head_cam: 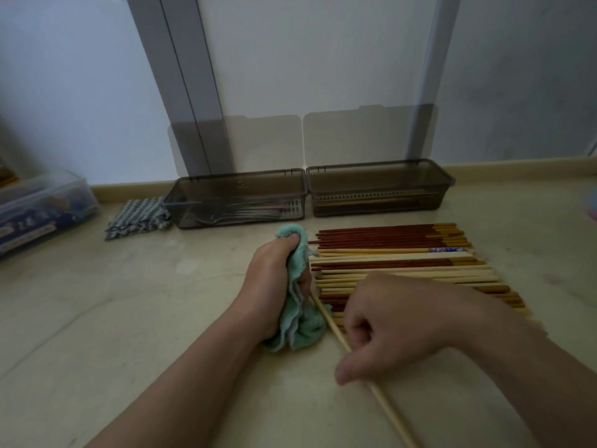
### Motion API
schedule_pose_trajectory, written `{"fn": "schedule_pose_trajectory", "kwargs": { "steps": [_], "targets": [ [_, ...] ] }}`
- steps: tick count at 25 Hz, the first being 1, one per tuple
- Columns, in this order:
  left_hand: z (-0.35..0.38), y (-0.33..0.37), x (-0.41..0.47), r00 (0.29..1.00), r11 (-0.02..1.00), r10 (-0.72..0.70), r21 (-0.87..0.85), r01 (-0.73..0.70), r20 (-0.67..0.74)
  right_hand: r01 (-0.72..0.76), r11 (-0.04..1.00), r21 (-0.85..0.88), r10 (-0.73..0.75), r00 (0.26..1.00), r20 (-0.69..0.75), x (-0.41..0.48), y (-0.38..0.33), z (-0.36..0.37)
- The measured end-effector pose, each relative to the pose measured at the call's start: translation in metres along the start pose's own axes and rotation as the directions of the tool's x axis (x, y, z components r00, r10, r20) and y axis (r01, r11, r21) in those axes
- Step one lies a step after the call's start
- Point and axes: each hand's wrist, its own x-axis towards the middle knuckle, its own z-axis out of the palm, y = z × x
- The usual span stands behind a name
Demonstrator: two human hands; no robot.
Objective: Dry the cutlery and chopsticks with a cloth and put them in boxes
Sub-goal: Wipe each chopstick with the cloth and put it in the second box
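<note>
My left hand point(274, 282) grips a bunched green cloth point(302, 328), which wraps the far end of a pale wooden chopstick point(387, 409). My right hand point(387, 328) pinches that chopstick near its middle; its near end runs toward the bottom edge. Several chopsticks point(403, 263), red-brown and pale, lie side by side on the floor to the right of the cloth. Behind them stand two smoky boxes with lids raised: the left box point(235, 179) holds cutlery, the right box point(378, 171) holds some chopsticks.
A folded patterned cloth point(135, 218) lies left of the cutlery box. A clear plastic container point(42, 205) with coloured contents sits at the far left. A wall with a grey frame and a low skirting runs behind the boxes. Something pink shows at the right edge point(591, 205).
</note>
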Motion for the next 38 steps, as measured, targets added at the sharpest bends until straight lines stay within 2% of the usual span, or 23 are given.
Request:
{"fn": "schedule_pose_trajectory", "kwargs": {
  "steps": [2,4,7,9,11,13,17,20,22,24,26,29,32,34,36,38],
  "targets": [
    [0.001,-0.001,0.0,1.0,1.0,0.003,0.0,-0.003,-0.014,-0.004,0.997,-0.073,0.006,1.0,0.027,0.005,-0.005,0.005],
    [-0.002,-0.001,0.001,0.997,1.0,0.022,0.005,-0.022,-0.074,-0.034,0.999,-0.032,0.035,0.999,0.002,0.007,-0.001,0.006],
    [-0.009,0.002,0.003,0.969,0.998,0.03,-0.038,-0.04,-0.246,-0.083,0.98,0.18,0.116,0.976,-0.182,0.001,0.009,0.0],
    [-0.011,0.005,0.004,0.949,0.994,-0.012,-0.104,-0.023,-0.315,0.003,0.961,0.277,0.096,0.934,-0.344,-0.001,0.012,-0.002],
    [-0.008,0.009,0.001,0.954,0.99,-0.048,-0.138,0.007,-0.296,0.089,0.95,0.298,0.04,0.915,-0.4,-0.001,0.011,0.0],
    [-0.003,0.01,-0.003,0.96,0.991,-0.058,-0.13,0.023,-0.273,0.121,0.956,0.268,-0.013,0.927,-0.374,0.001,0.01,0.003],
    [-0.004,0.012,-0.003,0.947,0.997,0.0,-0.067,-0.023,-0.322,0.126,0.969,0.211,-0.069,0.963,-0.261,0.002,0.012,0.005],
    [-0.009,0.011,0.001,0.937,0.998,0.066,0.034,-0.058,-0.342,0.171,0.96,0.22,-0.109,0.957,-0.267,0.005,0.007,0.008],
    [-0.003,0.008,-0.002,0.956,0.981,0.136,0.17,-0.093,-0.261,0.199,0.95,0.241,-0.129,0.952,-0.279,0.01,0.0,0.013],
    [0.007,0.007,-0.009,0.969,0.939,0.227,0.285,-0.193,-0.093,0.226,0.935,0.274,-0.146,0.948,-0.283,0.015,-0.011,0.021],
    [0.013,0.008,-0.013,0.962,0.92,0.272,0.299,-0.255,-0.018,0.243,0.909,0.338,-0.128,0.936,-0.329,0.018,-0.018,0.025],
    [0.008,0.01,-0.009,0.959,0.954,0.244,0.211,-0.211,-0.146,0.234,0.868,0.439,-0.075,0.934,-0.35,0.019,-0.019,0.02],
    [-0.001,0.012,-0.003,0.928,0.989,0.148,0.061,-0.136,-0.34,0.142,0.868,0.475,-0.079,0.985,-0.151,0.015,-0.017,0.016],
    [0.001,0.012,-0.003,0.913,0.987,0.152,0.1,-0.123,-0.379,0.103,0.856,0.506,-0.035,0.989,-0.143,0.015,-0.015,0.016],
    [0.007,0.011,-0.008,0.939,0.963,0.193,0.237,-0.126,-0.284,0.09,0.823,0.561,0.039,0.976,-0.214,0.019,-0.011,0.017],
    [0.015,0.008,-0.016,0.964,0.916,0.244,0.351,-0.195,-0.103,0.084,0.805,0.587,0.045,0.978,-0.202,0.02,-0.009,0.019]
  ]
}}
